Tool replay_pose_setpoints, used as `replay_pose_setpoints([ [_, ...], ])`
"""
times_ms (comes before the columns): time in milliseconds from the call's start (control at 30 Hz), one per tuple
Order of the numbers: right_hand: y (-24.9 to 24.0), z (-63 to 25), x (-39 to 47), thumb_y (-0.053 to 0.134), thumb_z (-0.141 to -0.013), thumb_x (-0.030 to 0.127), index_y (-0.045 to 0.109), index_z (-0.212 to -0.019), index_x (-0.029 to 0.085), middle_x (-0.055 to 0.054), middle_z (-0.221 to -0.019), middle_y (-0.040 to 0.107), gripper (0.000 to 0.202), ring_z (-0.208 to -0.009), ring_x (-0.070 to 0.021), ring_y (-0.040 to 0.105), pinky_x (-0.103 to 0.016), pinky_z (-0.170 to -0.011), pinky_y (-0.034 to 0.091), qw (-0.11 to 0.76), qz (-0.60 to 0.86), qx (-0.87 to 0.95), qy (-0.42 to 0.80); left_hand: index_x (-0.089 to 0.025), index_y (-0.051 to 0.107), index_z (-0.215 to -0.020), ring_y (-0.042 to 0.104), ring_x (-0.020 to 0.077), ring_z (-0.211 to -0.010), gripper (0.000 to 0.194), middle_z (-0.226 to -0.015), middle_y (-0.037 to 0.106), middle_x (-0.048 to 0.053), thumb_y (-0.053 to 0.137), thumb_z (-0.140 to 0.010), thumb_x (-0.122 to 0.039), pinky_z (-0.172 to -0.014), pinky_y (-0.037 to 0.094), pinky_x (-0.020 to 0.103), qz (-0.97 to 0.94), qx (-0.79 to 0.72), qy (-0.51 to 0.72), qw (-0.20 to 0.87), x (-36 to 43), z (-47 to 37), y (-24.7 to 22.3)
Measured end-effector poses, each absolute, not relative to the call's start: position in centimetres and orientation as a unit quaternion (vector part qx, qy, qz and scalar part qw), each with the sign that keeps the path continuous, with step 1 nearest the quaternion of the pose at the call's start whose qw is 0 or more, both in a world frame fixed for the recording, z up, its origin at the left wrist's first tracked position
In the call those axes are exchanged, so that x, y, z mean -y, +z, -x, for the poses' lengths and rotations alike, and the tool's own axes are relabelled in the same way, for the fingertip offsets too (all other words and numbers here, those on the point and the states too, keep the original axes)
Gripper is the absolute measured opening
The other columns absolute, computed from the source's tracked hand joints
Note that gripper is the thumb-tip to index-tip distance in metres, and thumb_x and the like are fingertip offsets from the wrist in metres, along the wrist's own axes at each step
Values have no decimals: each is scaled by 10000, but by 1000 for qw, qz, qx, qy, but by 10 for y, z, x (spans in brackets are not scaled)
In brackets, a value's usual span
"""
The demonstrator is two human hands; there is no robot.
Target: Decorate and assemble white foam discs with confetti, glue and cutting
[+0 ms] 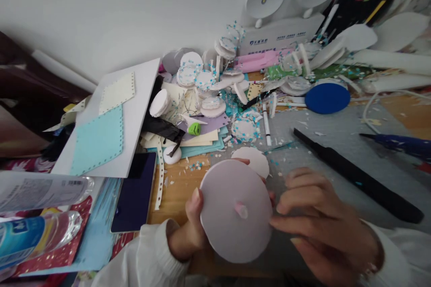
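A round white disc (232, 237), with a small pinkish, translucent lump (241, 209) near its centre, is gripped at the edges by my left hand (193, 224). The thumb lies on the disc's left rim, and fingertips show behind its top and right side. My right hand (313, 219), slightly blurred, is beside the disc's right edge with its fingers partly stretched and apart. I see nothing in it. Whether its index fingertip touches the rim, I cannot tell. Behind the held disc, another white disc (256, 161) lies on the table.
A black cordless tool (357, 179) and a dark blue pointed tool (400, 143) lie on the grey mat (286, 130). Confetti-trimmed discs (245, 128) are piled behind. At left are a phone (134, 193), a white board (141, 112) and a bottle (37, 237).
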State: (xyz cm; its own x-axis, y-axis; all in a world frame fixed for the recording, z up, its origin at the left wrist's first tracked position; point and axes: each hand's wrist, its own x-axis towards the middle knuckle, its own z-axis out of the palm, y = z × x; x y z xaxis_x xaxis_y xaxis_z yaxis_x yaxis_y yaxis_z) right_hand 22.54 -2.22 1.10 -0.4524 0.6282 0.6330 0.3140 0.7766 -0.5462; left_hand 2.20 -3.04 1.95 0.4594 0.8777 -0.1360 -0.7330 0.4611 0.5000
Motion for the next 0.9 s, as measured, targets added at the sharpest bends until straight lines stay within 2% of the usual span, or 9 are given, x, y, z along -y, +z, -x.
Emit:
replay_pose_setpoints([
  [100, 16, -223, 20, 533, -739, 140, 651, -1036, 282, -46, -898, 662, 349, -835, -239, 597, -470, -808, 506, 429, 297, 832, 190, -225, 598, -1276, 627, 350, -1065, 712, -1166, 676, 118, 588, -734, -687, -920, 474, 482, -199, -211, 483, 826, 30, -20, 20],
  [233, 23, -218, 15, 527, -761, 152, 578, -1255, 195, -85, -1188, 673, 498, -1113, -269, 593, -468, -950, 493, 405, 271, 854, 180, -208, 598, -1293, 594, 355, -1157, 738, -1224, 677, 114, 547, -755, -711, -1047, 390, 502, -223, -237, 479, 816, 30, -16, 15],
  [433, 20, -225, 15, 536, -721, 80, 581, -1220, 182, -53, -1007, 741, 511, -1114, -237, 631, -417, -972, 513, 434, 227, 850, 193, -181, 644, -1201, 601, 411, -1161, 719, -1078, 734, 135, 566, -728, -717, -1028, 401, 555, -193, -259, 491, 809, 21, -19, 16],
  [533, 16, -223, 16, 550, -797, 120, 459, -1378, 172, -128, -1296, 615, 590, -1240, -267, 558, -426, -1002, 513, 430, 329, 819, 189, -172, 653, -1188, 624, 417, -1125, 707, -1080, 732, 141, 563, -733, -706, -990, 434, 558, -175, -245, 476, 826, 17, -20, 23],
  [567, 16, -221, 16, 554, -831, 150, 412, -1414, 165, -148, -1329, 586, 601, -1227, -269, 569, -418, -977, 532, 416, 364, 811, 191, -169, 654, -1189, 635, 416, -1103, 710, -1079, 731, 143, 555, -738, -708, -976, 443, 558, -176, -237, 480, 826, 17, -20, 25],
  [633, 17, -219, 18, 546, -881, 181, 455, -1361, 171, -125, -1176, 664, 488, -1052, -227, 662, -352, -845, 589, 386, 386, 811, 208, -164, 649, -1195, 646, 411, -1081, 717, -1073, 730, 144, 531, -748, -712, -971, 445, 562, -180, -227, 497, 818, 18, -18, 30],
  [700, 20, -224, 24, 538, -903, 161, 582, -1151, 213, -37, -898, 710, 257, -799, -168, 695, -281, -695, 597, 361, 351, 835, 223, -163, 636, -1208, 646, 409, -1080, 733, -1073, 726, 146, 519, -748, -722, -979, 437, 567, -179, -230, 513, 807, 20, -14, 35],
  [767, 20, -240, 36, 540, -906, 157, 627, -970, 245, 0, -758, 702, 140, -684, -160, 687, -262, -611, 591, 349, 316, 857, 210, -164, 609, -1243, 653, 404, -1063, 759, -1097, 718, 151, 522, -741, -726, -973, 443, 564, -180, -246, 528, 793, 23, -9, 39],
  [900, 3, -300, 77, 582, -869, 143, 713, -980, 318, -21, -766, 741, 245, -629, -207, 702, -261, -502, 592, 363, 373, 846, 117, -166, 543, -1329, 662, 401, -1040, 798, -1124, 712, 158, 543, -738, -701, -963, 453, 564, -208, -275, 568, 747, 33, 6, 43],
])
